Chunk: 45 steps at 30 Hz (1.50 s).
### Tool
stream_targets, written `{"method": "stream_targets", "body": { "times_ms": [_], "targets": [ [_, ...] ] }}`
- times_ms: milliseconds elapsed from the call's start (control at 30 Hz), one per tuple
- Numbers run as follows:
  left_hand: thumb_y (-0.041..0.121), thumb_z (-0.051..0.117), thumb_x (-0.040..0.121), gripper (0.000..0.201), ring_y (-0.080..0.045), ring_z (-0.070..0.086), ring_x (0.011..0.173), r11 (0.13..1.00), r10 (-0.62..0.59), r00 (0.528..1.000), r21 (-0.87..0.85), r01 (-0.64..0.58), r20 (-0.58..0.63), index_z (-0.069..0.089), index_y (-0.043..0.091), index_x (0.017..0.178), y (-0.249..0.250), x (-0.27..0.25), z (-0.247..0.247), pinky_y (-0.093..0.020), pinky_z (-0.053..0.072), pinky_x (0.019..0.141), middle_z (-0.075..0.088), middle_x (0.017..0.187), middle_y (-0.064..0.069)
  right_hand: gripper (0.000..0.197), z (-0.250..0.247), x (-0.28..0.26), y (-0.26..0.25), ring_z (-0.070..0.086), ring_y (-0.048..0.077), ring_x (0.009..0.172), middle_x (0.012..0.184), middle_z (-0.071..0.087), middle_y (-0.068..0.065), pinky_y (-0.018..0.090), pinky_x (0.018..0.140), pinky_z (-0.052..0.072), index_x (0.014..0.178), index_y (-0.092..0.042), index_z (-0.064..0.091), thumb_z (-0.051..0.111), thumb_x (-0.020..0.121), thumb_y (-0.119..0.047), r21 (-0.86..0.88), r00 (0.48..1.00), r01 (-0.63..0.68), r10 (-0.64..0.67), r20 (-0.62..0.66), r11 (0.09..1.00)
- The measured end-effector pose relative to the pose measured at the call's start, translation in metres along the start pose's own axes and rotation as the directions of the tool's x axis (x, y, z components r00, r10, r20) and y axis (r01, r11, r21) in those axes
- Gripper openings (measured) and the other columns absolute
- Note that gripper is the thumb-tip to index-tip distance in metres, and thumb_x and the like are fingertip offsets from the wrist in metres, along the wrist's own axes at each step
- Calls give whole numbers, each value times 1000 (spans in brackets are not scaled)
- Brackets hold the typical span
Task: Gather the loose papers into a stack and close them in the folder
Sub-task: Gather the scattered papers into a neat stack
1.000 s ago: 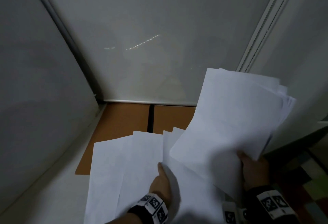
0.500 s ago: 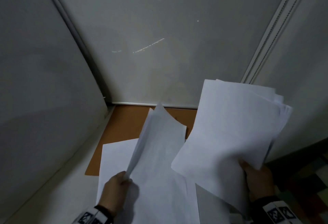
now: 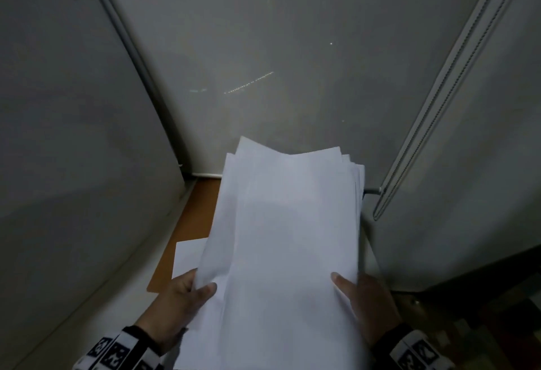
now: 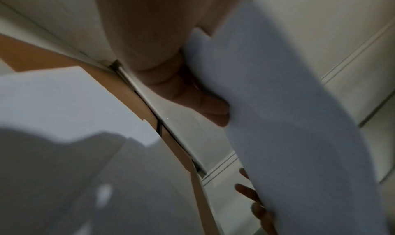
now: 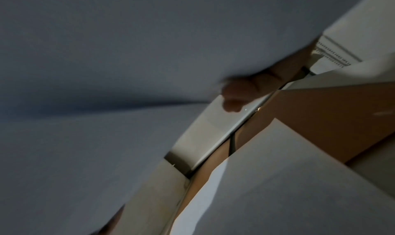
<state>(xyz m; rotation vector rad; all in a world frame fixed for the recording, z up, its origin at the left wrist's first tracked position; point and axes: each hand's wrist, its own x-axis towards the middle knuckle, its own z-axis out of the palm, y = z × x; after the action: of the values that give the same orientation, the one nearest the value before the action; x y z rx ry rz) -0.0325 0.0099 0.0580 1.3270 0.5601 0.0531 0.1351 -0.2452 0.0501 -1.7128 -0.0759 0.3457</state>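
Observation:
A stack of white papers (image 3: 292,223) is held up in front of me, above the table, its far edges fanned unevenly. My left hand (image 3: 190,293) grips its lower left edge, thumb on top. My right hand (image 3: 360,296) grips the lower right edge, thumb on top. The brown folder (image 3: 190,229) lies open flat on the table beneath, mostly hidden by the stack. One loose white sheet (image 3: 187,255) still lies on the folder at the left. In the left wrist view the left fingers (image 4: 205,106) curl under the papers (image 4: 288,120). The right wrist view shows the sheet (image 5: 278,179) on the folder (image 5: 331,113).
Grey walls (image 3: 292,62) close the table's corner behind and at the left. A white blind rail with a bead cord (image 3: 424,106) runs diagonally at the right. A dark floor with a patterned mat (image 3: 483,325) lies beyond the table's right edge.
My left hand lifted sheets off the folder and joined them to the stack in my right hand. The stack moved left to the middle, and both hands hold it now.

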Motion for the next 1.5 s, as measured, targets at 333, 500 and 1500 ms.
{"method": "stream_targets", "body": {
  "times_ms": [333,500,1500],
  "targets": [
    [46,76,57,60,-29,66,108,995,11,966,-100,16,259,72,12,107,32,8,3,-39,52,92,70,116,-13,23,3,-4,-13,69,21,75,78,77,-1,28,67,53,78,-14,71,60,77,6,25,980,193,-194,37,981],
    [42,92,37,75,-35,66,105,987,156,971,-61,-147,181,72,11,102,56,23,15,-46,53,92,73,109,-13,25,6,-13,-27,67,0,64,72,74,-19,15,57,51,80,-19,66,59,80,5,10,942,329,-329,65,944],
    [36,84,55,58,-26,64,100,858,77,986,513,10,-148,66,15,105,-29,30,36,-35,54,87,71,107,-7,65,21,-23,26,53,27,114,128,55,11,35,97,40,120,-5,54,81,63,-22,7,986,27,-26,-162,1000]
  ]
}}
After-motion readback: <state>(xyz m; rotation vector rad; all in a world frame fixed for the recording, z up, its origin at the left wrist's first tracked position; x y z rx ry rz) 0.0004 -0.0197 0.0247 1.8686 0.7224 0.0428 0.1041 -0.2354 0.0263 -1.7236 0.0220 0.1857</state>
